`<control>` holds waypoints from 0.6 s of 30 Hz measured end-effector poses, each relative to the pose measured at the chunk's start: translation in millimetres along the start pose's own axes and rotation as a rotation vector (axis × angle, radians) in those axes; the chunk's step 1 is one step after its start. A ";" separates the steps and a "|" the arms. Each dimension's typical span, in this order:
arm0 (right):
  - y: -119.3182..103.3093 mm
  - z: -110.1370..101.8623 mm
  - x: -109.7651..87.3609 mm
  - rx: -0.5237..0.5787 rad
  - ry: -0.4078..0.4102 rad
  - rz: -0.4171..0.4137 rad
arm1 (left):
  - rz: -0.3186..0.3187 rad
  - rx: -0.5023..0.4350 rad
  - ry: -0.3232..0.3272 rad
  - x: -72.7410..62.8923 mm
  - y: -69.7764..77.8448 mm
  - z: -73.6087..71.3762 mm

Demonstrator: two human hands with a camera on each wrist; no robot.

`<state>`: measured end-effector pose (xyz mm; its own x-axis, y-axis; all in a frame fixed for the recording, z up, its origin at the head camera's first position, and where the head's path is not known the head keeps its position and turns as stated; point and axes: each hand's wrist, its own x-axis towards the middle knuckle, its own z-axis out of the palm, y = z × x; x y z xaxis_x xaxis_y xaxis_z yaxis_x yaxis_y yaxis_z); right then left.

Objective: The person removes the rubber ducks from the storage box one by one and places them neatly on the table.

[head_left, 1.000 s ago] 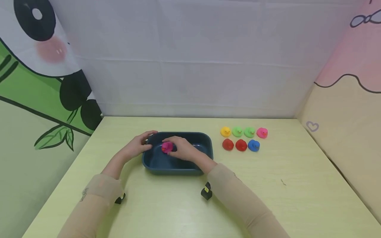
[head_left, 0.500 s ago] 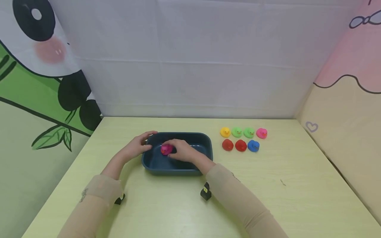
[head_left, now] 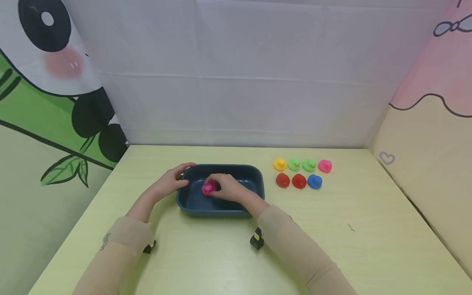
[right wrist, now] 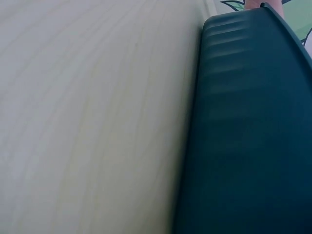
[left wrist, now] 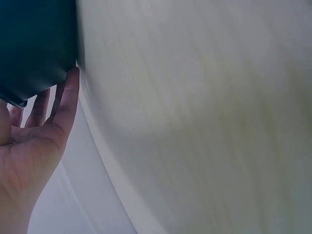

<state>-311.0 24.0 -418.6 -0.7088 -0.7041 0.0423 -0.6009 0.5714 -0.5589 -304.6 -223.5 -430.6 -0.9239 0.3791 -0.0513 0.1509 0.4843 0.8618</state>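
A dark blue rectangular basin [head_left: 221, 213] sits on the table, its outer wall filling part of both wrist views. My left hand [head_left: 167, 181] grips the basin's left end, thumb over the rim; in the left wrist view the fingers [left wrist: 71, 95] lie along the outside wall. Inside the basin, toward its left half, my right hand [head_left: 230, 189] pinches a magenta rubber duck [head_left: 208, 188] between thumb and fingers. The duck is partly covered by those fingers and is close over the basin floor. The right hand is out of sight in its own wrist view.
Right of the basin stand two rows of rubber ducks: a yellow duck [head_left: 280, 164], green ones [head_left: 294, 164] and a pink duck [head_left: 325, 166] behind, red ones [head_left: 282, 180] and a blue duck [head_left: 315, 181] in front. A white cloth [head_left: 236, 82] hangs behind the table.
The right hand with the magenta duck has shifted slightly toward the basin's near side, and the duck has turned a little. The left hand and basin have stayed put.
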 end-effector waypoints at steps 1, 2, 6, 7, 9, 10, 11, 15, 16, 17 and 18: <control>0.3 0.0 -0.5 0.004 0.000 0.001 | 0.000 0.003 0.001 0.2 -0.3 0.1; 0.7 0.0 -1.0 0.008 -0.001 0.004 | -0.003 0.003 0.000 0.5 -0.5 0.3; 2.3 0.6 -2.3 0.011 -0.011 0.002 | -0.013 -0.004 -0.001 0.8 -0.4 1.3; 2.6 0.7 -2.6 0.013 -0.013 0.002 | -0.014 -0.006 -0.001 0.7 -0.2 1.5; 2.9 0.7 -3.2 0.017 -0.014 0.001 | -0.016 -0.007 -0.001 0.5 0.2 1.8; 2.8 0.6 -3.5 0.023 -0.014 0.001 | -0.015 -0.005 -0.002 0.4 0.4 1.9; 2.7 0.5 -3.8 0.025 -0.014 0.001 | -0.014 -0.004 -0.003 0.4 0.5 1.9; 2.1 0.1 -4.6 0.023 -0.009 -0.001 | -0.014 0.007 -0.001 0.5 0.9 1.8; 1.9 0.0 -4.8 0.020 -0.008 -0.003 | -0.012 0.009 -0.001 0.5 1.2 1.7; 1.7 -0.2 -4.9 0.018 -0.007 -0.004 | -0.011 0.012 0.000 0.4 1.5 1.6; 1.5 -0.3 -5.0 0.015 -0.007 -0.006 | -0.010 0.017 0.001 0.2 1.8 1.4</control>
<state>-308.5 28.5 -419.4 -0.7027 -0.7103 0.0403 -0.5995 0.5607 -0.5711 -304.1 -221.4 -429.8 -0.9258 0.3734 -0.0589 0.1479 0.5012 0.8526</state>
